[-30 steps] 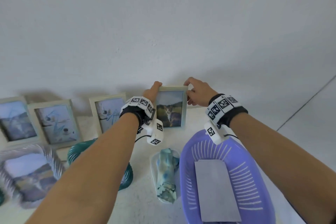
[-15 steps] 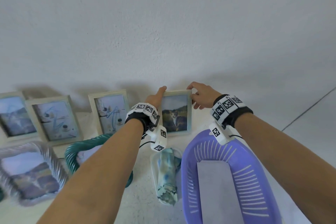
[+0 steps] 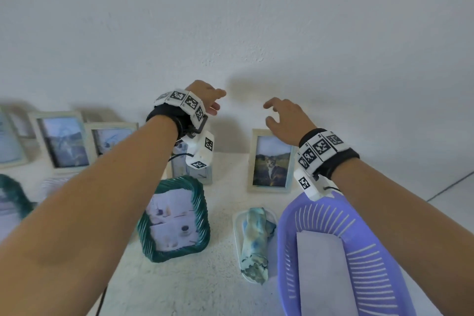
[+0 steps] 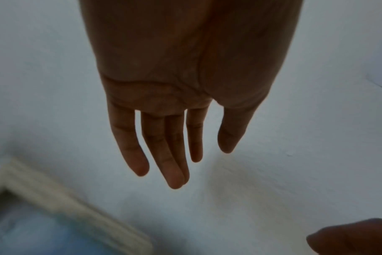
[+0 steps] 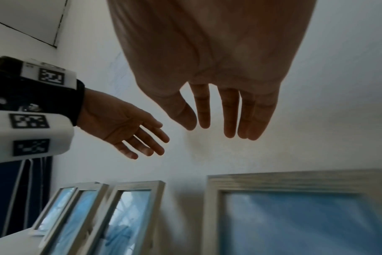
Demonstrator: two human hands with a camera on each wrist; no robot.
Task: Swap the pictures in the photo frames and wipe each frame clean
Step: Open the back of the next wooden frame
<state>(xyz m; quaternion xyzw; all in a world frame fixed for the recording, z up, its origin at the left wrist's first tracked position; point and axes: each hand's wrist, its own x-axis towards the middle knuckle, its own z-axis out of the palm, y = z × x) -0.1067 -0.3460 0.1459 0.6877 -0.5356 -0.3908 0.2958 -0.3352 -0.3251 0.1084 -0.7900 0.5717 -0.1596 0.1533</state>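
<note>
Both hands are up in front of the white wall [image 3: 256, 33] and both are empty. The left hand [image 3: 205, 95] hangs in the air with its fingers [image 4: 170, 155] straight and slightly spread, gripping nothing. The right hand [image 3: 287, 118] hovers just above the cat frame [image 3: 270, 161], fingers [image 5: 231, 112] loose and extended, clear of the frame's top edge.

That cat frame stands upright on the white surface [image 3: 225, 169], leaning back at the wall, with a cat picture inside.

Count the pale upright frames along the wall: the cat frame on the right, one mostly hidden behind the left wrist [image 3: 191, 167], then two more to the left [image 3: 112, 136] [image 3: 61, 141], and a blurred one at the far left edge [image 3: 10, 141]. That makes five.

Lying flat in front is one green braided frame [image 3: 177, 218] holding a pale picture. Further left sit parts of a second green frame [image 3: 12, 192] and a pale twisted one [image 3: 55, 182], both cut off by the left forearm.

Near the middle lies one folded blue-and-white cloth [image 3: 255, 238] on a small white tray [image 3: 236, 215]. To its right sits one purple slotted basket [image 3: 359, 251] with a grey flat sheet [image 3: 323, 277] inside.
</note>
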